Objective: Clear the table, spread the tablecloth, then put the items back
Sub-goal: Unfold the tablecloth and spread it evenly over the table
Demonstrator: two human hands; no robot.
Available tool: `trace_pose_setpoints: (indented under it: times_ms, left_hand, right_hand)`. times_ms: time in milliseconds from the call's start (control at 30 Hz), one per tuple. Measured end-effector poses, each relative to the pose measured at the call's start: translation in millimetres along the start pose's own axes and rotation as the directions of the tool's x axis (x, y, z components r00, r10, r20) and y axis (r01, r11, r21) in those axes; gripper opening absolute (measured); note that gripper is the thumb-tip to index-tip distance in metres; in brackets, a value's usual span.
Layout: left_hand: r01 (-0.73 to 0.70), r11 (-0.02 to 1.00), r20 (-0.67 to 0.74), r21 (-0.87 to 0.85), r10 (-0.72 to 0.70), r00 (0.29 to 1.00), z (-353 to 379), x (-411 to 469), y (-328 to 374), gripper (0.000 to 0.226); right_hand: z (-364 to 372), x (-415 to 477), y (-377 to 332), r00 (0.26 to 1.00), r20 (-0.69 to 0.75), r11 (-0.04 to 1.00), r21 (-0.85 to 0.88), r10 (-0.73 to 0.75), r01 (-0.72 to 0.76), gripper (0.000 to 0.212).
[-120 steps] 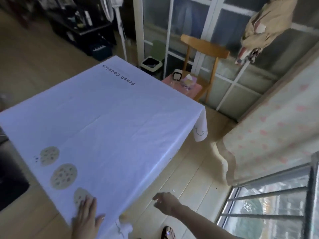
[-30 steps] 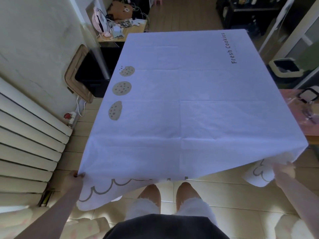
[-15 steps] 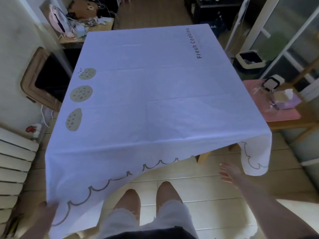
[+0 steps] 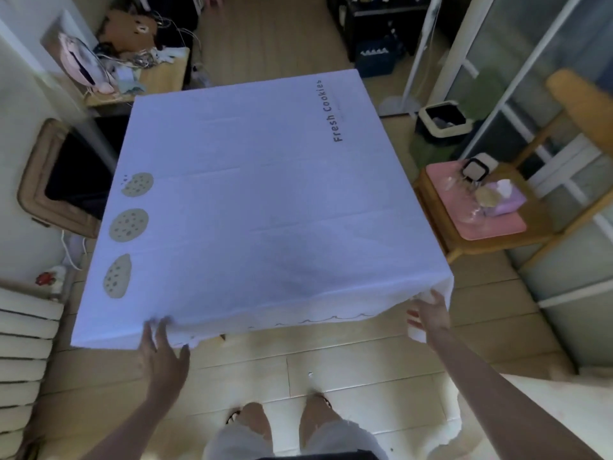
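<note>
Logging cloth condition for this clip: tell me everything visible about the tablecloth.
The tablecloth is white, thin and fabric-like. It lies spread flat, with faint fold creases. Three cookie prints run along its left side, and "Fresh Cookies" is printed near the far right. The near edge drapes down and is trimmed with a scalloped line. The left hand touches that near edge with straight, spread fingers. The right hand is at the near right corner, its grip unclear through blur.
</note>
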State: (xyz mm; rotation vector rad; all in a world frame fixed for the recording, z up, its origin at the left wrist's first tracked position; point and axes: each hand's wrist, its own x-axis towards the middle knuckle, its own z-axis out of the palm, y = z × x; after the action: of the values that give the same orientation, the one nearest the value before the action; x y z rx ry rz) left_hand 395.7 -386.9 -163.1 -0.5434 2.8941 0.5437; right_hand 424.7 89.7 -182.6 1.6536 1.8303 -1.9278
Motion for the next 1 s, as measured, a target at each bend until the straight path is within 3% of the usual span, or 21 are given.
trace_pose_setpoints:
  times_ms: [100, 267, 467, 633, 800, 867, 1000]
  left_hand:
    - [-0.221, 0.972, 0.108, 0.082, 0.212, 0.971, 14, -6, 45, 0.069]
    - [-0.397, 0.906, 0.263, 0.147, 0.351, 0.899, 30, -11, 127, 0.067]
    - [-0.462, 0.882, 0.308, 0.098, 0.414, 0.857, 63, 3, 215, 0.075]
    - [-0.495, 0.867, 0.330, 0.057, 0.451, 0.829, 102, 10, 301, 0.071]
    - [-0.511, 0.859, 0.337, -0.030, 0.490, 0.804, 134, 10, 391, 0.082]
    - [-0.511, 0.859, 0.351, -0.003, 0.480, 0.804, 144, 8, 422, 0.074]
    - [-0.513, 0.856, 0.351, 0.058, 0.464, 0.814, 161, -3, 462, 0.080]
  right_hand:
    - [-21, 6, -22, 0.998, -0.016, 0.995, -0.087, -0.057, 0.055, 0.061]
    - [-41, 7, -49, 0.972, 0.055, 0.875, -0.425, -0.230, 0.231, 0.057]
    - [-43, 31, -52, 0.905, 0.251, 0.703, -0.570, -0.344, 0.426, 0.063]
    - [-46, 68, -82, 0.908, 0.338, 0.711, -0.574, -0.246, 0.407, 0.058]
    - [-48, 108, -135, 0.867, 0.457, 0.492, -0.718, -0.200, 0.492, 0.053]
    - [-48, 117, -148, 0.836, 0.520, 0.494, -0.687, -0.177, 0.532, 0.054]
    - [-57, 142, -163, 0.778, 0.612, 0.515, -0.626, -0.139, 0.585, 0.052]
